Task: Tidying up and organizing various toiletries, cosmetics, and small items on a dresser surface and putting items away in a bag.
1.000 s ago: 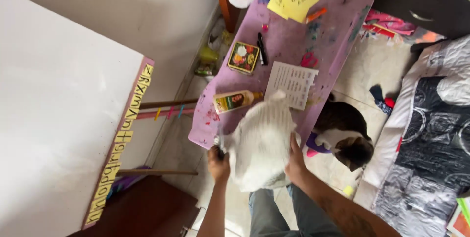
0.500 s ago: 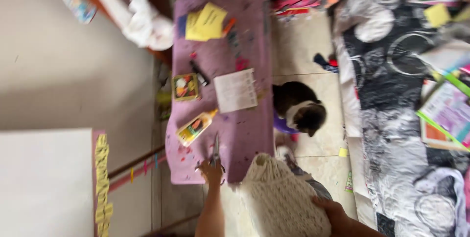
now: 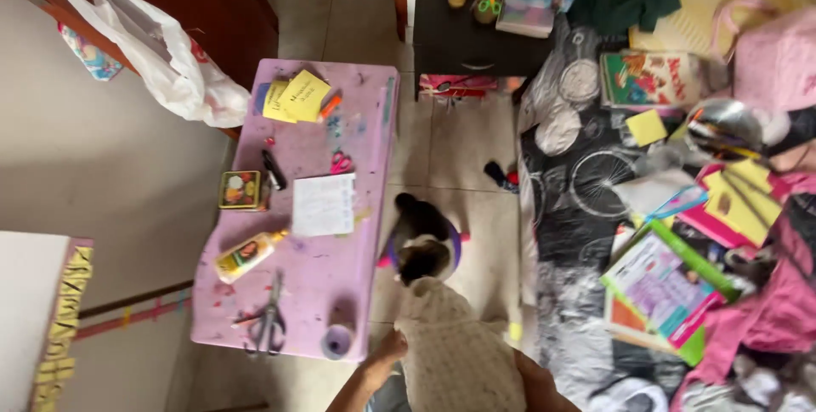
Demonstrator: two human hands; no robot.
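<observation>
Both hands' fingers now clamp the knitted bag [image 3: 459, 352], scissors [image 3: 270, 320] left on the table [image 3: 340, 284]

Even, soft daylight, faint shadows, no glare; the picture is mildly soft with stretched edges

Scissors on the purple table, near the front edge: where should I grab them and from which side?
Grip the scissors at the handle loops, which lie at the near end, close to the table edge. Come from above and from the near side; they lie flat with the blades pointing away, toward the glue bottle. The small purple cup sits just to their right.
</observation>
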